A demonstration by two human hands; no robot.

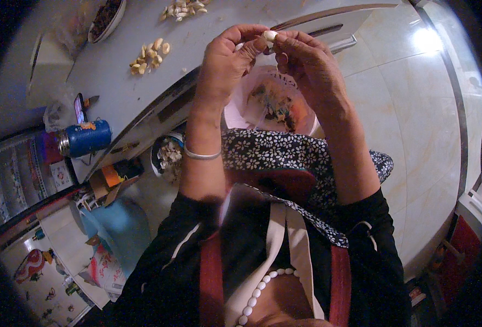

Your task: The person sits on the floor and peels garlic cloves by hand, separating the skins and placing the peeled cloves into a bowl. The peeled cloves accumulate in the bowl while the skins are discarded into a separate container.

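Both hands meet above a lined waste bin that holds dark and orange scraps. A pale garlic clove is pinched between the fingertips of my left hand and my right hand. A second whitish piece shows in the curl of my left hand, partly hidden by the fingers. On the grey table to the left lie a pile of yellowish garlic cloves and, farther back, a pile of whiter cloves.
A bowl of dark food stands on the table. Near its left end are a blue flask and a phone. Below are a container of pale scraps and a light-blue bin. Tiled floor lies right.
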